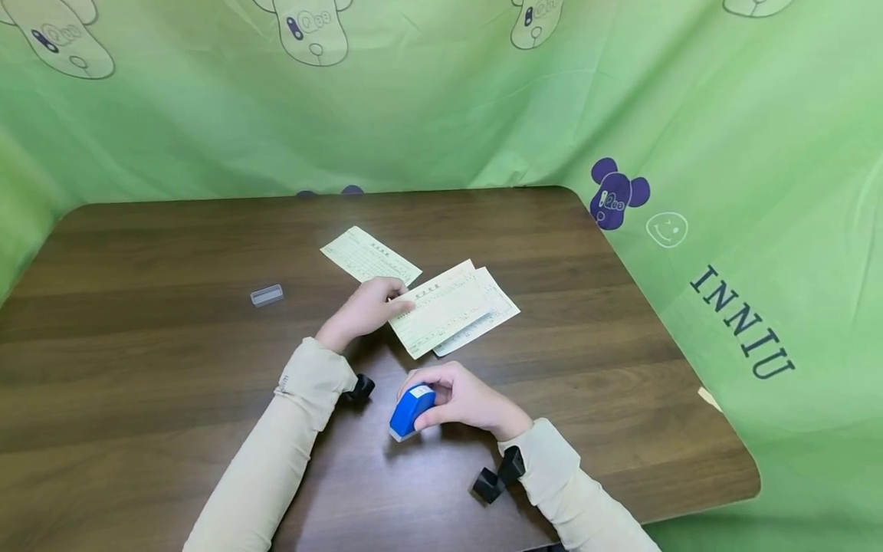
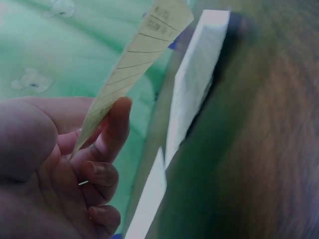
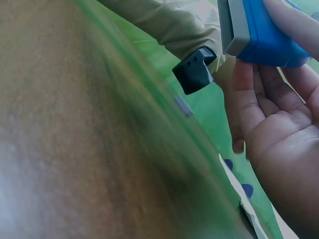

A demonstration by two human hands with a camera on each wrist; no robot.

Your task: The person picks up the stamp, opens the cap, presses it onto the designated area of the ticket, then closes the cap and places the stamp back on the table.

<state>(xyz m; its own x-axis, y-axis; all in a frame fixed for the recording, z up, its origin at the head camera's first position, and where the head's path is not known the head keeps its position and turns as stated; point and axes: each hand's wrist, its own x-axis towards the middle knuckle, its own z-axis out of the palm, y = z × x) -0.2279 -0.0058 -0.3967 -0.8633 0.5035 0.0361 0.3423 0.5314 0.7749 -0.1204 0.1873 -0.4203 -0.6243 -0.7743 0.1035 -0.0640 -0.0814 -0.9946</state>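
The left hand pinches a paper slip between the table's far and near edges, the right hand grips a blue stamp closer to the near edge, and I'd keep slip flat, stamp level.

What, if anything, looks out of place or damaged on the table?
No spill or damage shows. The small clear piece lies alone, left of the far slip and apart from the blue stamp-like block in the right hand; it might be its cover. The far slip sits askew to the held slip in the left hand.
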